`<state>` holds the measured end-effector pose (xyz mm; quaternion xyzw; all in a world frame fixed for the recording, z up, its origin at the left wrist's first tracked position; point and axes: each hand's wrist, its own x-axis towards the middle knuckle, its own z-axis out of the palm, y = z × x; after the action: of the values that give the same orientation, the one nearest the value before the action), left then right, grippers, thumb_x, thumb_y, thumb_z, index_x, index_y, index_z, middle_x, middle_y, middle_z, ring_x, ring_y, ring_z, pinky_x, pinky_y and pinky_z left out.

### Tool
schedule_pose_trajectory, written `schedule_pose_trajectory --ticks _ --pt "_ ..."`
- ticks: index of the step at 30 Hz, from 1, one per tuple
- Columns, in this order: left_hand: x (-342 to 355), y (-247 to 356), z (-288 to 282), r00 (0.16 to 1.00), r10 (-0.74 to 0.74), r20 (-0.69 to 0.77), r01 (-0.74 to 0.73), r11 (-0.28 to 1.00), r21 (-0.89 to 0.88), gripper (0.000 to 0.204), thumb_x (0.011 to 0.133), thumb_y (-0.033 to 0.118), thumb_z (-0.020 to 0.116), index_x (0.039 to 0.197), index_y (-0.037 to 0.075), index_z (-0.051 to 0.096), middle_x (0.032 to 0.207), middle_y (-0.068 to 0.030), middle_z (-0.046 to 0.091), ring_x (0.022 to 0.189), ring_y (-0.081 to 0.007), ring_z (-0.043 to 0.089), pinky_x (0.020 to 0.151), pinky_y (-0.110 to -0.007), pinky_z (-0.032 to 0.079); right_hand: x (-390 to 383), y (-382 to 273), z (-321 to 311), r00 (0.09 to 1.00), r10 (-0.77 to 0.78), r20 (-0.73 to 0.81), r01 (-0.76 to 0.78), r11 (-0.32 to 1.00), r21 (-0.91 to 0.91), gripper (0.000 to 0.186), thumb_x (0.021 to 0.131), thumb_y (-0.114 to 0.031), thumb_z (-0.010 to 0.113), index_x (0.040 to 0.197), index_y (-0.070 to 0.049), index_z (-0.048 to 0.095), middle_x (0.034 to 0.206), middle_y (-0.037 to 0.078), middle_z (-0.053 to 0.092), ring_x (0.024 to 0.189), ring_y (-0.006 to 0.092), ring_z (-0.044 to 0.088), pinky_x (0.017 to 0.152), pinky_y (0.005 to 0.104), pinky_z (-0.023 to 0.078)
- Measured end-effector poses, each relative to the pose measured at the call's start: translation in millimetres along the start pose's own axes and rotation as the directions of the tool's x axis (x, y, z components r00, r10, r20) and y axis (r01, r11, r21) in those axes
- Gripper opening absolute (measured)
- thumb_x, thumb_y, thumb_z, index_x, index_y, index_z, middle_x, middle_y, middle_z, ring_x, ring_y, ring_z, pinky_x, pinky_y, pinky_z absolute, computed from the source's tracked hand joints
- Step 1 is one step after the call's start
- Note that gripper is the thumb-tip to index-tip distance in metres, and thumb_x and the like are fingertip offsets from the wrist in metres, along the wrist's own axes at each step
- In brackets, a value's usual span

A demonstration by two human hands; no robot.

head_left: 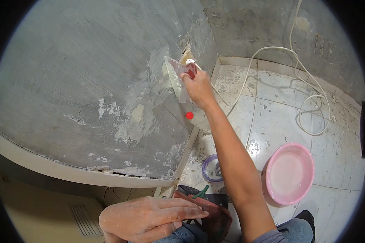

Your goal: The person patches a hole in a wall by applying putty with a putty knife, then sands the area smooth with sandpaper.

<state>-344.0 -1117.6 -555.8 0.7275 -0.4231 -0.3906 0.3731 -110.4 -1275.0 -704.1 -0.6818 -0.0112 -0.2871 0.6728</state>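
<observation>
My right hand (194,85) grips the red handle of a scraper (172,79) with a wide blade, coated pale, against the grey, patched wall (138,93). Just behind it, a small white fitting (190,61) with a cable shows at a damaged spot, partly hidden. Below the blade is a red cap (189,115) on what looks like a clear plastic bottle. My left hand (154,214) hangs low near my knees, dusty, fingers stretched out and slightly curved, over a dark red bag or cloth (219,214) with green handles; whether it touches this, I cannot tell.
A pink basin (290,174) of whitish liquid and a purple round container (211,176), partly behind my forearm, are on the dusty tiled floor (328,158). A white cable (324,117) loops across the right. A ledge (69,168) runs along the wall's foot, above a beige panel (48,206) with slots.
</observation>
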Motion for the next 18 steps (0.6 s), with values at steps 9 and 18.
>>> schedule_pose_trajectory --ticks 9,18 --pt "-9.4 2.1 1.9 0.998 -0.056 -0.042 0.059 0.996 0.070 0.039 0.094 0.001 0.045 0.133 -0.003 0.048 0.131 -0.0178 0.055 0.122 -0.0364 0.053 0.102 -0.040 0.042 -10.4 -8.6 -20.4 0.976 0.216 0.024 -0.215 0.942 0.256 0.017 0.085 -0.015 0.063 0.075 -0.002 0.058 0.071 -0.001 0.056 0.063 0.0093 0.047 0.058 0.0314 0.040" --pt "-20.6 -1.4 3.2 0.998 -0.024 -0.057 0.030 0.994 0.102 0.039 0.097 0.009 0.043 0.134 0.001 0.047 0.124 -0.0181 0.056 0.111 -0.0358 0.056 0.096 -0.041 0.045 34.3 -24.3 20.1 0.997 -0.046 -0.062 0.037 0.988 -0.148 0.028 0.086 -0.018 0.053 0.072 0.006 0.053 0.062 0.015 0.053 0.061 0.0198 0.052 0.060 0.0398 0.042"
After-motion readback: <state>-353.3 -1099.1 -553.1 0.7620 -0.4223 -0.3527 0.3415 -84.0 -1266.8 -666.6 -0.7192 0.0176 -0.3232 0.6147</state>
